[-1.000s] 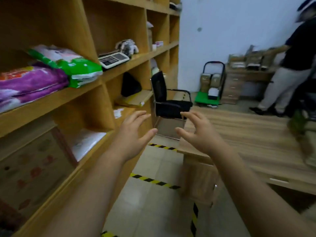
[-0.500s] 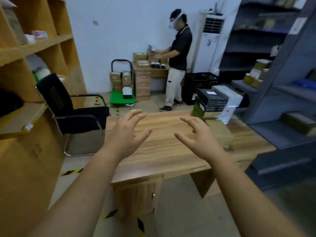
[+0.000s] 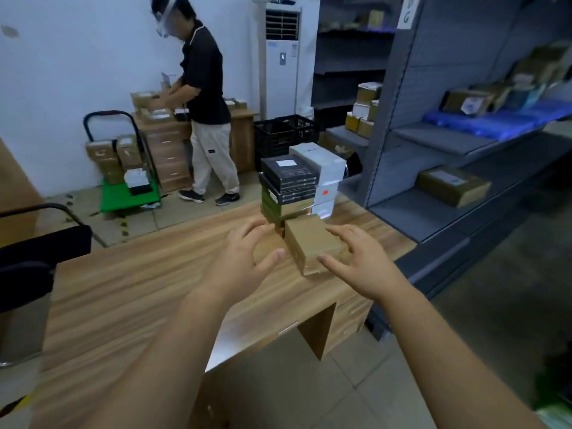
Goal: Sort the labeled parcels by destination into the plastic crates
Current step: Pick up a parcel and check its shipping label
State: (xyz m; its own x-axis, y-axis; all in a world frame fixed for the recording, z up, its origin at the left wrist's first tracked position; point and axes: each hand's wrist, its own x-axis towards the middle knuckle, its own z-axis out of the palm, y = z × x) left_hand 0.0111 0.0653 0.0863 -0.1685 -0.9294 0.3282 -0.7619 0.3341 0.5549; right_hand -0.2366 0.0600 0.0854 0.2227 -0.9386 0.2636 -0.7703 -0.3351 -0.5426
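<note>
**A:** Where are our hands?

**B:** Both are out over the desk [image 3: 139,289]. Our left hand [image 3: 244,258] has its fingers spread and gently bent, holding nothing. Our right hand [image 3: 362,264] is the same: fingers fanned, nothing in them.

**A:** And the parcel?

**B:** The brown box [image 3: 309,239] lies on the desk between our two sets of fingers. Our left fingertips are just to its left. Our right thumb crosses its near corner, and our right fingers lie over its right edge. We cannot tell whether any of them touch it.

**A:** Past the fingertips?

**B:** Right behind the box stands a stack [image 3: 289,181] of dark and green boxes. White boxes [image 3: 325,168] stand beside it, on our right fingers' side.

**A:** The crates?

**B:** Black crates [image 3: 284,134] sit on the floor well beyond the stack, straight ahead of our fingers.

**A:** Anything further?

**B:** Ahead and left of our left fingers, a person [image 3: 207,97] stands at a far desk [image 3: 241,134]. A green cart [image 3: 130,195] with parcels is parked left of them. Grey shelves [image 3: 433,144] with parcels run off to the right of our right fingers.
</note>
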